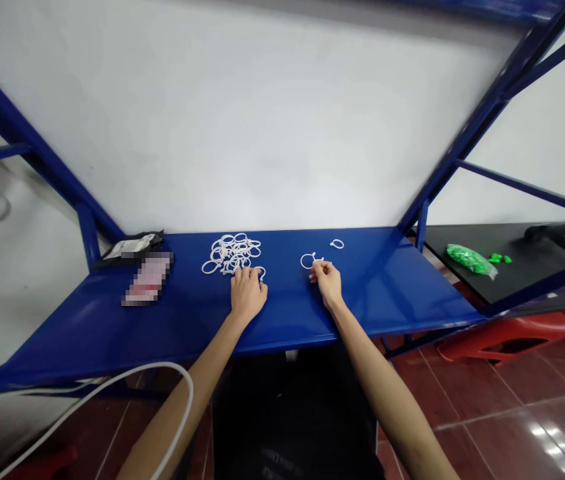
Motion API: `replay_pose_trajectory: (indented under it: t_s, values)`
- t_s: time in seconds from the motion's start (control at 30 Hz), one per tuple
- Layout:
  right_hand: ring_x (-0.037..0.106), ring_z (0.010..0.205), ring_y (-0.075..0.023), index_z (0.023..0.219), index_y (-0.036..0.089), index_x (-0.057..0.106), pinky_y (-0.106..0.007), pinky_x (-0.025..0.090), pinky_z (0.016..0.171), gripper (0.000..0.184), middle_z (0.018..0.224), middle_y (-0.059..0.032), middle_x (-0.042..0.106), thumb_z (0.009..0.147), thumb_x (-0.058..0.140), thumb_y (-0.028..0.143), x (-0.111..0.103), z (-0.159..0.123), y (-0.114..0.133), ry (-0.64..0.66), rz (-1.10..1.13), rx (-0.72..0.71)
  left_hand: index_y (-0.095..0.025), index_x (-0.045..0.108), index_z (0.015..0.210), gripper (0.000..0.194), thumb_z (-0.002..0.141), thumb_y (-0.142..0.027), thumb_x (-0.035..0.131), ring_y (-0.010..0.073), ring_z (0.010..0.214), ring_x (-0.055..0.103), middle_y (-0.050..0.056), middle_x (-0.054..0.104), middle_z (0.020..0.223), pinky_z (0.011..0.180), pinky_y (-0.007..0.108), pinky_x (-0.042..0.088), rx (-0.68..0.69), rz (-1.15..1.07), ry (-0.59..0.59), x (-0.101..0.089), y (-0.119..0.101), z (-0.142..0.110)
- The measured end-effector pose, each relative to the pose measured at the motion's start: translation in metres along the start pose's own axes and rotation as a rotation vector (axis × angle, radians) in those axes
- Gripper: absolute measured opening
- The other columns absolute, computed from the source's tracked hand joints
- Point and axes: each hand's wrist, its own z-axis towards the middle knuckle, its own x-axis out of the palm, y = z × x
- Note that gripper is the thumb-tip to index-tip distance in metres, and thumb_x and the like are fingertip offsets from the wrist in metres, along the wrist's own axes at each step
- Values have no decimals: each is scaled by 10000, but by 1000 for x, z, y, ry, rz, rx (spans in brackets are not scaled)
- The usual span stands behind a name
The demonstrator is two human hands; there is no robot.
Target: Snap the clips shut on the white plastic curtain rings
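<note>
A loose pile of white curtain rings [235, 252], each with a small eyelet, lies on the blue tabletop. My left hand [248, 291] is at the pile's near edge, palm down with its fingers curled. One white ring [262, 272] pokes out by its index finger and thumb, which appear closed on it; the fingertips are partly hidden. To the right, my right hand [327, 281] pinches another white ring [306, 261] near its eyelet, the ring pointing left. Just beyond that hand a single white ring [337, 244] rests apart from the pile.
On the left of the blue table [187, 320] are a black plastic package [130, 248] and a blurred-out pink item [148, 280]. A white cable [182, 380] loops over my left forearm. At right, a bag of green pieces [470, 259] sits on a black table above a red stool [507, 333].
</note>
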Motion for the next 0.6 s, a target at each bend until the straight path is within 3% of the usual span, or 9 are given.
replay_pose_trajectory:
  t_s: [0.27, 0.47, 0.6]
  values:
    - [692, 626, -168, 1111, 182, 574, -278, 558, 569, 354, 812, -13, 676, 877, 544, 446, 1, -3, -4, -26, -73, -38, -195, 689, 1030, 198, 905, -194, 535, 354, 1086, 535, 131, 667, 1056, 882, 487, 438, 20, 9, 59, 2, 1, 1]
    - [658, 733, -183, 934, 208, 674, -314, 527, 754, 176, 811, -21, 693, 905, 569, 348, 4, -19, 6, 215, -284, -269, -209, 685, 1096, 206, 954, -243, 539, 295, 1044, 544, 96, 680, 1060, 932, 462, 452, 151, -153, 71, 2, -1, 0]
    - [634, 736, -157, 1041, 241, 709, -304, 508, 789, 174, 976, -33, 695, 896, 631, 297, 4, -33, 13, 384, -375, -412, -233, 685, 1126, 214, 990, -278, 526, 232, 1010, 566, 60, 690, 1058, 949, 409, 484, 299, -304, 128, -3, -5, -2]
